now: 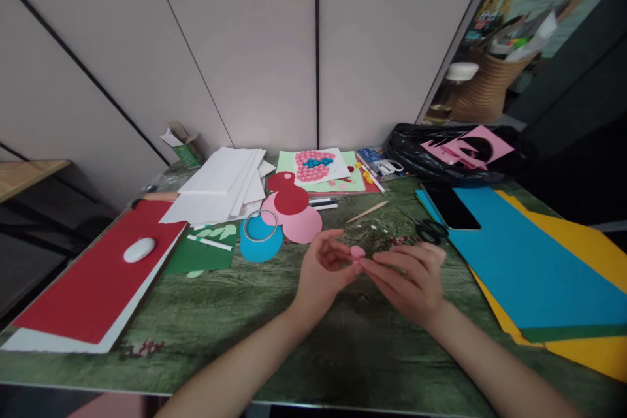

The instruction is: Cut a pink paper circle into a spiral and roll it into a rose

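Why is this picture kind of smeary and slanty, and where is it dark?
In the head view, the basket looks smeared; in the head view, the wall panels fan outward, perhaps from a wide lens; in the head view, the far right edge goes nearly black, the table looks shadowy near the bottom, and the pink piece looks a bit soft.

There are two hands [321,268] [414,277], two pairs of scissors [428,230] [390,166]. One smartphone [449,206], one mouse [140,249], one ring [245,227].
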### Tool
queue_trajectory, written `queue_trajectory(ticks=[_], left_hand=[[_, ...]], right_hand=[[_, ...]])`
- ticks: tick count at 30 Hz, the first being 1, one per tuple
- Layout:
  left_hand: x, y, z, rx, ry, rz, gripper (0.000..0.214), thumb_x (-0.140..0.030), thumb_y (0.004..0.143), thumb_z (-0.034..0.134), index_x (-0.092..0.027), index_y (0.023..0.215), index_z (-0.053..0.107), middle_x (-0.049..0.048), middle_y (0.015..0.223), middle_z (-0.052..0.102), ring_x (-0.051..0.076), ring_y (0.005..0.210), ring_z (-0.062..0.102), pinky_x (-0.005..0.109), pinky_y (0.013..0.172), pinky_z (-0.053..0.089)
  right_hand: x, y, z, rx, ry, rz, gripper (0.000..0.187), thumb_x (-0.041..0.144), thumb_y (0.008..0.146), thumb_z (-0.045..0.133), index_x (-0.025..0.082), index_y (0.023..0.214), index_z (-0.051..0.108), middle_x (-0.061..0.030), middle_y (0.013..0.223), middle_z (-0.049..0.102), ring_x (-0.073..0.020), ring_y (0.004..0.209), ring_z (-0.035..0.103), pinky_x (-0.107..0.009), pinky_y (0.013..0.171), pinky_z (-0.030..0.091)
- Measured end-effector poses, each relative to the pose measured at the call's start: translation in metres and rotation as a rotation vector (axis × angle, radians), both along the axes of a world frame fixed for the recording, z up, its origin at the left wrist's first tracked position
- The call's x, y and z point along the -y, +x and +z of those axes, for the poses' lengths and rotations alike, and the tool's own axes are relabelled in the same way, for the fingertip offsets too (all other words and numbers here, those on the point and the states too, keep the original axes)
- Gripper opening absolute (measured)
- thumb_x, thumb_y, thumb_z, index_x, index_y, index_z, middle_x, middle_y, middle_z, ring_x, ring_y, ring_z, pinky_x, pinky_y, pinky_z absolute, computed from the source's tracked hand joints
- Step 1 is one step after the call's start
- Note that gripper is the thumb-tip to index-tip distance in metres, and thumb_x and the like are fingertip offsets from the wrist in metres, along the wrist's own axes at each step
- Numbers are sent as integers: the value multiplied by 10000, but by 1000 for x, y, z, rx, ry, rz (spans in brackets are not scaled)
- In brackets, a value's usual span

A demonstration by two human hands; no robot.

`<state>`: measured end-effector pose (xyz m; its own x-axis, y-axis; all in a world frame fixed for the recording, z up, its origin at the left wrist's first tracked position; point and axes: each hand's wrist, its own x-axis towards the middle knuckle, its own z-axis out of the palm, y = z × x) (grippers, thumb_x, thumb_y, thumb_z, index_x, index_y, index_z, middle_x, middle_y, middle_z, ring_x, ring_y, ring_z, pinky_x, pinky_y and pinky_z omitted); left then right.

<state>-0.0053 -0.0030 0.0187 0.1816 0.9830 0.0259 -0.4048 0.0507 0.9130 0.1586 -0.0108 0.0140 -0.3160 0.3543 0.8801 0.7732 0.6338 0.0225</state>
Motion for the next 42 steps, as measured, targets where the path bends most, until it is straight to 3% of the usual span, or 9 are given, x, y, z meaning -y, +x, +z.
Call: queue_trajectory(ticks=[11, 19, 29, 42], left_hand=[[1, -1, 0, 6, -30, -46, 525, -115, 590, 729, -199, 1044, 477, 15, 835, 653, 139, 809, 614, 283, 765, 467], [0, -2, -1, 45, -54, -79, 523, -108, 562, 744, -197, 1022, 511, 16, 834, 664, 145, 812, 621, 290, 774, 470], [0, -7, 3, 50, -40, -117, 317, -138, 681, 659, -173, 980, 557, 42, 859, 670, 132, 783, 612, 275, 762, 453], [-3, -8, 0, 7, -65, -83, 262, -195, 686, 673, -177, 929, 578, 40, 818, 698, 140, 765, 634, 258, 734, 454]], right_hand=[[1, 1, -4, 9, -46, 1, 291, 214, 717, 693, 330, 980, 648, 45, 756, 677, -151, 775, 547, -340, 739, 345], [-1, 0, -5, -42, -89, -15, 230, 222, 719, 690, 347, 911, 662, 49, 731, 656, -143, 763, 542, -335, 780, 350], [-4, 1, -5, -41, -68, 18, 226, 231, 698, 708, 350, 886, 672, 42, 714, 653, -141, 754, 538, -322, 757, 366], [-7, -2, 2, -198, -261, 126, 122, 202, 693, 701, 289, 778, 694, 1, 754, 620, -156, 767, 535, -322, 690, 413]])
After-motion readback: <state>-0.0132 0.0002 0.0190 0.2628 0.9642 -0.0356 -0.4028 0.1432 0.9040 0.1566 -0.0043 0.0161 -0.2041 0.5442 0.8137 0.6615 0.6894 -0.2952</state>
